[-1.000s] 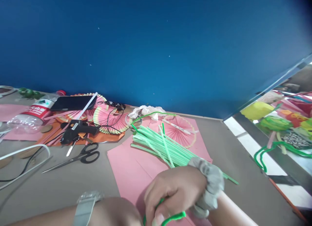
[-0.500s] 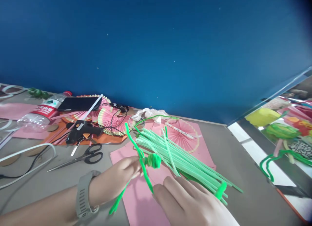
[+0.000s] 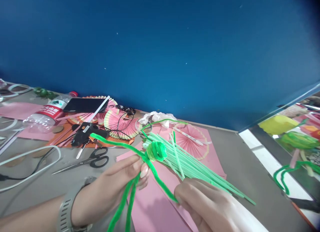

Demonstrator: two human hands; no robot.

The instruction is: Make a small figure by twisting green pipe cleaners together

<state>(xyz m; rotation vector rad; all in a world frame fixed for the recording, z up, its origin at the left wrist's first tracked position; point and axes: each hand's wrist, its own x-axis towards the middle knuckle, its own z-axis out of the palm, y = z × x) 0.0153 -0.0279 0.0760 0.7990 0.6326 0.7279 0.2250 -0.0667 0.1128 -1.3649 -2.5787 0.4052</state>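
Left hand: the left hand (image 3: 110,188) pinched a bright green pipe cleaner piece (image 3: 140,165) between thumb and fingers (image 3: 143,172), just under its coiled head (image 3: 156,151); a grey watch band sat on that wrist.
Right hand: the right hand (image 3: 207,205) gripped 1 free strand of the same piece where it ran down to the right, fingers curled and pressed together around it.
Where the piece was: held in the air above the pink paper sheet (image 3: 155,208), in front of the bundle of pale green sticks (image 3: 190,165).
Risk, coil: the coil looked loosely wound; a hard pull by the right hand would probably unwind or flatten it.
Risk, strands: 2 long tails hung below the left hand and another stuck out left, and these could snag the sticks.
Risk, wire: the cut ends of such fuzzy wire could prick a fingertip.
Materials: the piece looked fuzzy, soft and bendable; the sticks thin, straight and smooth; the paper flat and matte.
Nearby: black scissors (image 3: 92,160) and a black glue gun (image 3: 86,133) lay on the grey surface (image 3: 45,188), with pleated pink paper fans (image 3: 120,123) behind them.
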